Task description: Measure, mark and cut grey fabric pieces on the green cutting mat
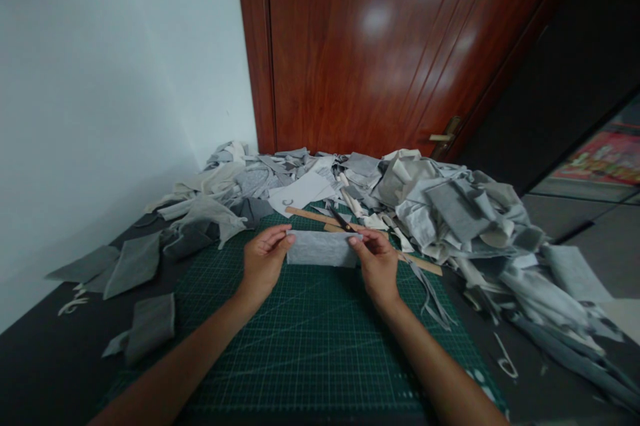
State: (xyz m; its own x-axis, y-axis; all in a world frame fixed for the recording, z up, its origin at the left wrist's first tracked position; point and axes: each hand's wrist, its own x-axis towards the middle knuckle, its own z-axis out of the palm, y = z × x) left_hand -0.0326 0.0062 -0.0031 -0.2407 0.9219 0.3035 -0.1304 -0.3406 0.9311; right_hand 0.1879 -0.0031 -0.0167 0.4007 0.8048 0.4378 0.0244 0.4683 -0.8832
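Observation:
A grey rectangular piece of fabric [323,249] is stretched flat between my two hands, above the green cutting mat [300,339]. My left hand [265,256] pinches its left end between thumb and fingers. At the opposite end my right hand [375,263] has the fabric pinched near the upper corner. Just behind the fabric lie scissors [343,218] with dark handles, partly hidden by my right hand. A wooden ruler [313,215] slants across the mat under them, its middle covered by my right hand.
Heaped fabric scraps [455,213] line the back and right of the dark table [45,373]. A white sheet [305,191] lies among them. Grey fabric pieces [133,265] are at the left. Thin grey strips [431,296] lie on the mat's right. Behind stands a wooden door [360,59].

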